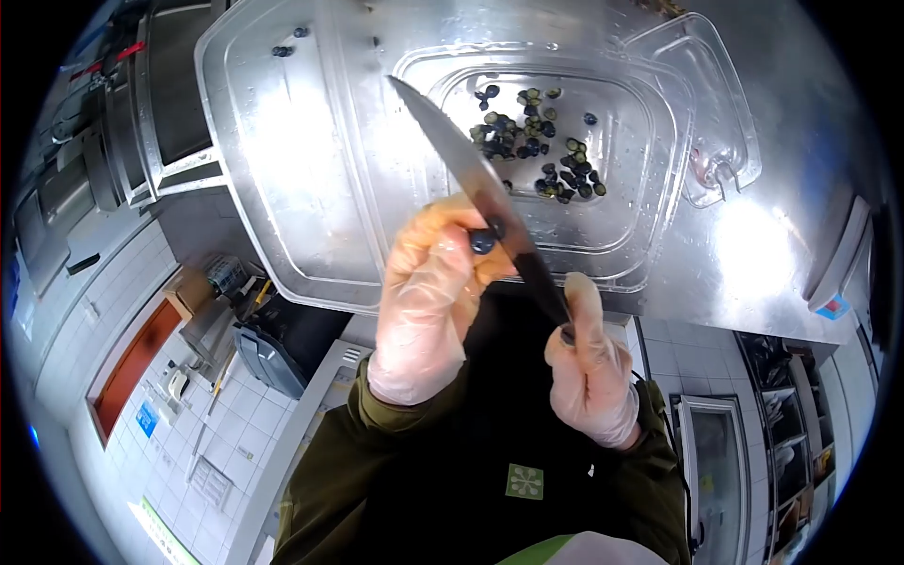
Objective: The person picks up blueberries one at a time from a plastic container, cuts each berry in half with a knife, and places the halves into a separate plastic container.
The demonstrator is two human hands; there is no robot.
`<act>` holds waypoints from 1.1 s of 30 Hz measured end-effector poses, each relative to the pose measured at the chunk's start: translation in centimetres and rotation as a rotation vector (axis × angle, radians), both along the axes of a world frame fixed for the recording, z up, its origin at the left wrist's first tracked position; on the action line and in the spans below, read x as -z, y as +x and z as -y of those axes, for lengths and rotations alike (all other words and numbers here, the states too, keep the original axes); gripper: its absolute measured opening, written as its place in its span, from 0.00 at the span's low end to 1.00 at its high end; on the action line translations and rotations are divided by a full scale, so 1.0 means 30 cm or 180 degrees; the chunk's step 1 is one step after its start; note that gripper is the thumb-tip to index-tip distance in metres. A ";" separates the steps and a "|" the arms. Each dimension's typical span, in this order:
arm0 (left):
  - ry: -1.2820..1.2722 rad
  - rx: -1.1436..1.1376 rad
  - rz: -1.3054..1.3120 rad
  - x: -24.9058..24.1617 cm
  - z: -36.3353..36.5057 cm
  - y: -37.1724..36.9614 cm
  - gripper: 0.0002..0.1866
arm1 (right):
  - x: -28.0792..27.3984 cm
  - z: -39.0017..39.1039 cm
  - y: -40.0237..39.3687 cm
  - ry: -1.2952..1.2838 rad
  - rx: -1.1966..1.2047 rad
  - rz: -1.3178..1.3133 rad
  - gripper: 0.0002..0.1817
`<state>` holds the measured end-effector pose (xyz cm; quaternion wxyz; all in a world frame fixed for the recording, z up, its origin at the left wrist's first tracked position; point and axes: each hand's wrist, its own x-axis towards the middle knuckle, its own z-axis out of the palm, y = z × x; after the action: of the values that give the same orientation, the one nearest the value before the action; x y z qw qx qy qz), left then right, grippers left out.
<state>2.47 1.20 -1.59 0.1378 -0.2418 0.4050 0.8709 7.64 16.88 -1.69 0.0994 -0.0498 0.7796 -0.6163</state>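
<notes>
The gloved left hand [428,292] pinches a dark berry [483,242] at the blade of a knife [477,181], whose handle the gloved right hand [593,363] grips at four o'clock, tip pointing to eleven. Between twelve and one from both hands, halved and whole berries [508,137] lie in a clear container [626,141] on the metal counter [800,141].
</notes>
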 end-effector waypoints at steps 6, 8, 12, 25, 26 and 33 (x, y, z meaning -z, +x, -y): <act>-0.0481 0.0305 0.0375 -0.049 -0.040 -0.025 0.23 | -0.009 -0.009 0.008 0.0001 -0.0074 0.0068 0.28; -0.0362 0.0220 0.0363 -0.061 -0.053 -0.038 0.23 | -0.002 -0.007 0.011 0.0041 -0.0064 -0.0022 0.28; 0.0082 0.0152 0.0089 -0.029 -0.033 -0.032 0.20 | 0.016 0.000 0.012 0.0085 -0.0026 -0.0259 0.27; -0.0571 0.0212 -0.0060 -0.020 -0.023 -0.022 0.21 | 0.014 0.000 0.005 0.0046 -0.0069 -0.0184 0.25; -0.0547 0.0276 -0.0061 -0.015 -0.017 -0.021 0.21 | 0.014 0.002 0.005 0.0043 -0.0064 -0.0188 0.25; -0.0819 0.0376 -0.0301 -0.032 -0.031 -0.021 0.24 | 0.010 0.019 0.002 0.0155 -0.0053 -0.0256 0.25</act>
<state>1.85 2.13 -0.63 0.1374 -0.1919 0.5328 0.8127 7.70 16.30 -1.98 0.0743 -0.0786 0.7973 -0.5938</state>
